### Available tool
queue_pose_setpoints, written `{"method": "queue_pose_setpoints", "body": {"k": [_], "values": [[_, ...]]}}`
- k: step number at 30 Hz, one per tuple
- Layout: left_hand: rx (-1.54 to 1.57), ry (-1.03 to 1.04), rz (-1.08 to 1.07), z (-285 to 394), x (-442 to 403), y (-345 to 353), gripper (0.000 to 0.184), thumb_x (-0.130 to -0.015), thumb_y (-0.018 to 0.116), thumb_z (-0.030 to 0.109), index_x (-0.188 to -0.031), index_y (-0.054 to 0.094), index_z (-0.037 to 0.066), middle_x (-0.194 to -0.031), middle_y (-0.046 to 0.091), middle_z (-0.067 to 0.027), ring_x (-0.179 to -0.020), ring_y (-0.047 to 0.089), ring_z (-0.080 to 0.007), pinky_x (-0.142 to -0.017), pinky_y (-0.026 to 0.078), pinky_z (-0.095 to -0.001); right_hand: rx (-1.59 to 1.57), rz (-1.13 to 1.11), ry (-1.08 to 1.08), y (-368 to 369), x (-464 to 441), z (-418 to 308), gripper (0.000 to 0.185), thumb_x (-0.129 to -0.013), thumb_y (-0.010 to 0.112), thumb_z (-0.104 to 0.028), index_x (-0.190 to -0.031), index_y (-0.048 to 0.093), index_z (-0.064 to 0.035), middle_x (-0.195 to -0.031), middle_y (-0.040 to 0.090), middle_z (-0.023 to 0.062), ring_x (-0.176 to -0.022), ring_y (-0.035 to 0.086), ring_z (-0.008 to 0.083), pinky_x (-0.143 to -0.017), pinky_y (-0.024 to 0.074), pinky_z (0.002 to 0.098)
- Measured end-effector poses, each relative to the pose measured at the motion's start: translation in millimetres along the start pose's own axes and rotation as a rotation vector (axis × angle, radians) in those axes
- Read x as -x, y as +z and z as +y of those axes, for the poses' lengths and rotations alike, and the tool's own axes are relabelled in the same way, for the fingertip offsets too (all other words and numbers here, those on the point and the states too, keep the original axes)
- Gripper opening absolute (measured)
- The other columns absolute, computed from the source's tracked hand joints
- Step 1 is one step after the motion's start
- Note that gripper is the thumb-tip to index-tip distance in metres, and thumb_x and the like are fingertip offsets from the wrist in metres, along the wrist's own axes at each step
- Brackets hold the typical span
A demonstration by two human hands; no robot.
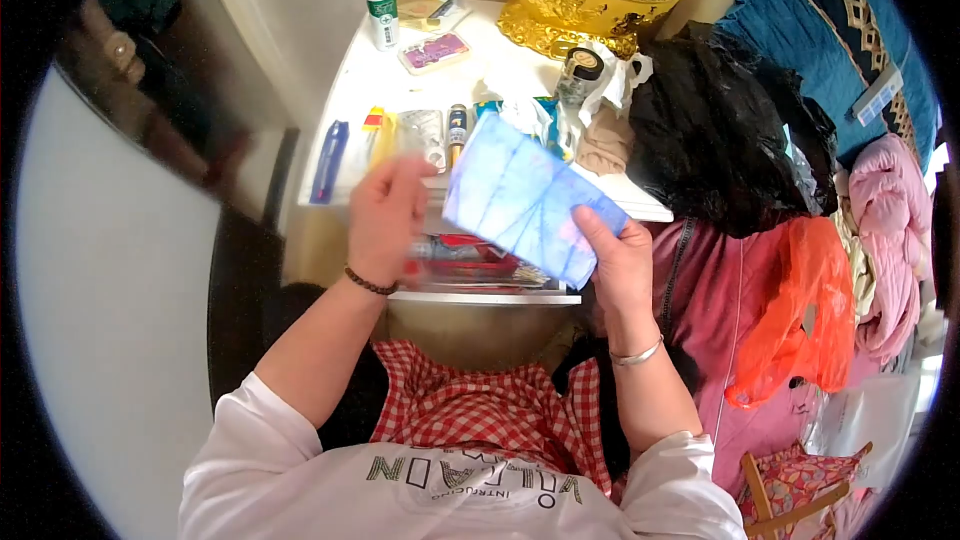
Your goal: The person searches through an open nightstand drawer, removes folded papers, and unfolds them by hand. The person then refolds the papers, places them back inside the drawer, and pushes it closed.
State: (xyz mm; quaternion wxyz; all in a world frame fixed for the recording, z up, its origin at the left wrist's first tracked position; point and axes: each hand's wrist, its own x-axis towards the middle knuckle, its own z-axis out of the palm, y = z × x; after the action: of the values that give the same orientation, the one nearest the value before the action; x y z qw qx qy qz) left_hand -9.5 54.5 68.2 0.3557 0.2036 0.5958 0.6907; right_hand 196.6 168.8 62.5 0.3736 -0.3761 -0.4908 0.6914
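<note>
My right hand (pixel 622 265) grips the lower right corner of a flat, rectangular blue-and-lilac piece (pixel 520 195), with the thumb on top. Crease-like lines cross its face; whether it is a booklet or a packet I cannot make out. It is held tilted above the front edge of the white tabletop (pixel 350 90). To its left, my left hand (pixel 385 215) is raised and apart from it, its fingers smeared by motion. Below both hands, an open drawer (pixel 485 298) holds several flat items, some of them red.
A blue packet (pixel 329 162), a yellow tube (pixel 383 138) and a small dark bottle (pixel 457 128) lie along the table. Behind stand a spray bottle (pixel 382 8) and a gold ornate holder (pixel 590 0). At right are a black bag (pixel 730 130) and a red bag (pixel 795 315).
</note>
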Motion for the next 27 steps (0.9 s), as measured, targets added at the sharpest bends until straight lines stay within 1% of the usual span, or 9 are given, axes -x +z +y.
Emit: {"method": "queue_pose_setpoints", "body": {"k": [4,6,7,9,12,15,18,20,27], "values": [[0.096,-0.152,-0.106,-12.3,10.8,7.3,0.033,-0.095,0.044,0.031,-0.079,0.057,0.006,-0.052,0.042,0.0018,-0.041,0.036,-0.0056,-0.040,0.029,-0.0183,-0.197,0.050,-0.100,3.8,-0.5,1.2,0.017,-0.084,0.062,-0.008,-0.096,0.064,0.0030,-0.087,0.066,0.0063,-0.072,0.061,0.0098,-0.066,0.0495,0.0220],[0.040,-0.207,-0.546,-22.1,21.2,7.4,0.021,-0.093,0.047,0.022,-0.096,0.056,0.003,-0.066,0.052,-0.0014,-0.055,0.049,-0.0074,-0.050,0.041,-0.0193,-0.207,0.050,-0.102,8.5,3.5,1.7,0.017,-0.084,0.062,-0.009,-0.096,0.064,0.0029,-0.087,0.066,0.0062,-0.073,0.061,0.0094,-0.066,0.0492,0.0219],[0.040,-0.210,-0.546,-24.4,29.7,14.0,0.021,-0.093,0.047,0.022,-0.096,0.056,0.003,-0.066,0.052,-0.0014,-0.055,0.049,-0.0074,-0.050,0.041,-0.0193,-0.216,0.047,-0.101,11.0,6.4,3.3,0.018,-0.085,0.062,-0.010,-0.097,0.064,0.0029,-0.087,0.066,0.0062,-0.073,0.061,0.0091,-0.066,0.0490,0.0217],[-0.144,0.060,-0.515,-26.7,44.5,32.2,0.029,-0.091,0.050,0.014,-0.117,0.047,0.001,-0.095,0.057,-0.0068,-0.082,0.057,-0.0118,-0.072,0.049,-0.0251,-0.176,0.050,-0.089,14.6,10.8,10.5,0.018,-0.085,0.063,-0.011,-0.097,0.064,0.0027,-0.087,0.066,0.0060,-0.073,0.060,0.0086,-0.066,0.0486,0.0214],[0.078,-0.126,-0.448,-28.1,35.9,31.2,0.042,-0.090,0.051,0.007,-0.128,0.037,-0.001,-0.122,0.048,-0.0096,-0.107,0.051,-0.0172,-0.090,0.045,-0.0313,-0.080,0.040,-0.042,23.7,21.5,13.9,0.019,-0.084,0.064,-0.014,-0.095,0.065,0.0018,-0.083,0.066,0.0039,-0.070,0.059,0.0068,-0.063,0.0473,0.0204],[0.280,-0.174,-0.332,-36.7,25.6,28.6,0.033,-0.090,0.053,0.012,-0.118,0.047,-0.002,-0.111,0.055,-0.0080,-0.096,0.056,-0.0151,-0.081,0.048,-0.0283,0.052,-0.086,0.093,25.3,27.5,12.9,0.017,-0.084,0.064,-0.018,-0.088,0.065,-0.0016,-0.067,0.059,-0.0011,-0.052,0.046,0.0034,-0.047,0.0350,0.0176],[0.272,-0.157,-0.273,-30.5,17.9,22.2,0.028,-0.088,0.056,0.017,-0.109,0.057,-0.003,-0.096,0.062,-0.0052,-0.082,0.061,-0.0123,-0.072,0.050,-0.0255,0.273,-0.232,0.191,13.6,16.3,4.3,0.022,-0.083,0.066,-0.019,-0.092,0.065,0.0010,-0.078,0.063,0.0021,-0.068,0.056,0.0056,-0.062,0.0452,0.0194],[0.158,-0.232,-0.359,-22.6,15.7,16.2,0.026,-0.088,0.057,0.016,-0.106,0.059,-0.003,-0.093,0.063,-0.0045,-0.080,0.060,-0.0107,-0.072,0.050,-0.0248,0.223,-0.171,-0.020,13.3,10.1,1.2,0.023,-0.083,0.066,-0.017,-0.097,0.063,0.0005,-0.079,0.062,0.0011,-0.070,0.055,0.0068,-0.067,0.0450,0.0199],[-0.169,-0.046,-0.555,-23.8,24.7,16.9,0.023,-0.087,0.058,0.014,-0.102,0.061,-0.003,-0.090,0.065,-0.0038,-0.079,0.057,-0.0066,-0.070,0.048,-0.0232,0.270,-0.314,0.031,4.4,10.9,10.3,0.017,-0.084,0.063,-0.011,-0.097,0.062,0.0001,-0.076,0.060,-0.0027,-0.067,0.051,0.0024,-0.058,0.0419,0.0178]]}}
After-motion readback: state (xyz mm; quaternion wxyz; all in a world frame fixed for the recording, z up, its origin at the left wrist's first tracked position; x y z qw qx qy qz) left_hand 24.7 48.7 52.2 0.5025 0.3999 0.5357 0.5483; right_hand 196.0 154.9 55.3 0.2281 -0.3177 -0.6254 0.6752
